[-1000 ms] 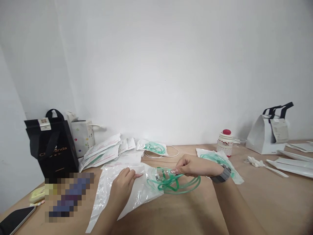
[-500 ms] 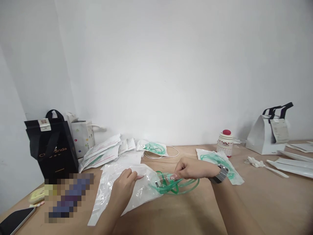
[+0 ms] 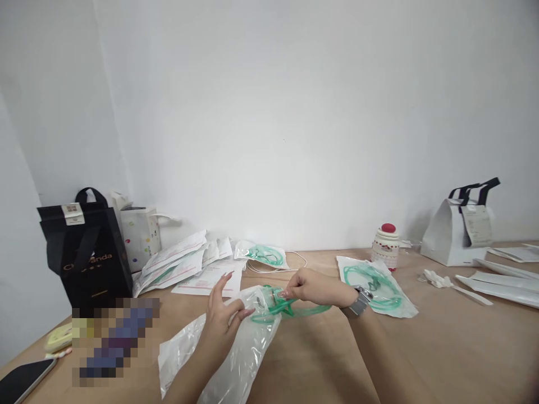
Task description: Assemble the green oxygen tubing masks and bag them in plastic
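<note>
My right hand (image 3: 314, 287), with a grey watch at the wrist, pinches the end of a coiled bundle of green plastic tubing (image 3: 311, 310) with a clear plastic piece. Part of the bundle lies at the mouth of a clear and white plastic pouch (image 3: 236, 359), which hangs down toward me. My left hand (image 3: 223, 317) is at the pouch's mouth, its index finger raised and the thumb apart from it, touching or almost touching the film. The exact contact there is hard to make out.
Sealed pouches (image 3: 181, 261) are piled at the left, beside a black paper bag (image 3: 90, 264). Green tubing in pouches lies at the back and at the right (image 3: 374, 286). A red-topped jar (image 3: 385, 247), white bag (image 3: 450, 235) and phone (image 3: 27, 379) stand or lie around.
Tubing and right hand have moved left, onto the pouch's mouth. The left hand's fingers have spread, and the pouch has swung round toward me, uncovering a printed pouch behind.
</note>
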### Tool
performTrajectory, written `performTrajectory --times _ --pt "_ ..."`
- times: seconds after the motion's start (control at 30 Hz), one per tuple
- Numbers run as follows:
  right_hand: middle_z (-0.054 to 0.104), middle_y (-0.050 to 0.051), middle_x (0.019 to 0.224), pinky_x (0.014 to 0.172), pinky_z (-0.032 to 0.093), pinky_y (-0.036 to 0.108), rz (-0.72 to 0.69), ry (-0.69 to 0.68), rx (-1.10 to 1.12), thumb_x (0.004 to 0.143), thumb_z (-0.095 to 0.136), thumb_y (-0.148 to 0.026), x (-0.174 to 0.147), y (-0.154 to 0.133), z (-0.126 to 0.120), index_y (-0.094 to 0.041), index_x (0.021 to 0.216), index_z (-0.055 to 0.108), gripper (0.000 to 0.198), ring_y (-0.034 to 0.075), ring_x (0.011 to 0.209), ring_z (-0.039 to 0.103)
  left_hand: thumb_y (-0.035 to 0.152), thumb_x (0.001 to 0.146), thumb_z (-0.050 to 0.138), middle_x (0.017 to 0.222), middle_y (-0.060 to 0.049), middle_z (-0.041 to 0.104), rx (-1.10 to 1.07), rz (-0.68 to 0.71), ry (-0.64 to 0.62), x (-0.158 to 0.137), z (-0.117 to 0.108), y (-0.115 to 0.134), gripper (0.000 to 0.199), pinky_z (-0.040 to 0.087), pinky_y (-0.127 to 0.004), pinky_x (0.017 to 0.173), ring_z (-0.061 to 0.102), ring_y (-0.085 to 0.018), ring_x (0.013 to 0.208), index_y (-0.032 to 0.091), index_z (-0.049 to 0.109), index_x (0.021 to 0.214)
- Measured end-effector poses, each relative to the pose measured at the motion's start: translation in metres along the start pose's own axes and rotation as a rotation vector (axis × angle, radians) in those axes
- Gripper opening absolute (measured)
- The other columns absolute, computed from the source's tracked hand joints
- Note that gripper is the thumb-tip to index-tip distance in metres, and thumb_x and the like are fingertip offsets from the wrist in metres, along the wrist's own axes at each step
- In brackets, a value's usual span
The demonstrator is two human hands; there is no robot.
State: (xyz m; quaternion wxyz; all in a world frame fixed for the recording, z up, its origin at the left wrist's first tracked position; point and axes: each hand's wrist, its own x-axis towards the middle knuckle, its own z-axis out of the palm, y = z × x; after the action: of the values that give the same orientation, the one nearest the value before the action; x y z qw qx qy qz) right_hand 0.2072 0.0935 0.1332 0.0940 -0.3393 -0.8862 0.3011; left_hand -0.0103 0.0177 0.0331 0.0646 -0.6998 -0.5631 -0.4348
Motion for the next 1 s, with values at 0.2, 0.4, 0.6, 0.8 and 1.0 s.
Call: performTrajectory --times 0.2,0.4,0.6,0.8,1.0 --pt "0.022 -0.007 0.047 0.044 0.016 0.024 0.016 -0.084 -0.021 0.071 0.051 -0.043 0.006 0.008 0.004 -0.018 0.045 0.033 0.041 0.007 0.046 0.019 0.048 0.08 0.043 0.106 -0.008 0.06 -0.458 -0.38 -0.325 -0.002 0.007 -0.009 0.031 0.041 -0.035 0.085 0.052 -0.023 0.104 0.021 0.057 0.075" --pt "0.024 -0.008 0.045 0.043 0.017 0.023 -0.012 -0.142 -0.002 0.07 0.054 -0.045 0.02 0.007 0.02 -0.017 0.044 0.034 0.043 0.006 0.044 0.02 0.049 0.076 0.043 0.064 -0.001 0.06 -0.492 -0.49 -0.36 -0.003 0.023 -0.022 0.037 0.042 -0.027 0.056 0.054 -0.018 0.062 0.016 0.059 0.07" --pt "0.026 -0.009 0.039 0.037 0.017 0.022 0.042 -0.237 0.052 0.071 0.054 -0.048 0.018 0.009 0.02 -0.017 0.046 0.039 0.043 0.004 0.037 0.021 0.041 0.076 0.044 0.054 0.002 0.053 -0.436 -0.448 -0.327 0.003 0.015 -0.017 0.034 0.037 -0.026 0.055 0.05 -0.017 0.058 0.016 0.056 0.057" --pt "0.032 -0.009 0.039 0.035 0.019 0.02 0.125 -0.315 0.155 0.065 0.061 -0.053 0.025 0.01 0.028 -0.016 0.055 0.054 0.039 0.004 0.036 0.024 0.043 0.078 0.043 0.062 0.0 0.063 -0.351 -0.384 -0.25 0.007 0.002 -0.003 0.034 0.039 -0.026 0.064 0.056 -0.02 0.07 0.019 0.064 0.065" --pt "0.035 -0.008 0.052 0.042 0.028 0.019 0.032 -0.251 0.352 0.066 0.06 -0.054 0.033 0.012 0.033 -0.016 0.056 0.046 0.042 0.005 0.047 0.03 0.037 0.081 0.04 0.072 -0.003 0.07 -0.281 -0.361 -0.23 0.004 -0.005 0.0 0.031 0.038 -0.026 0.066 0.06 -0.023 0.078 0.025 0.068 0.074"
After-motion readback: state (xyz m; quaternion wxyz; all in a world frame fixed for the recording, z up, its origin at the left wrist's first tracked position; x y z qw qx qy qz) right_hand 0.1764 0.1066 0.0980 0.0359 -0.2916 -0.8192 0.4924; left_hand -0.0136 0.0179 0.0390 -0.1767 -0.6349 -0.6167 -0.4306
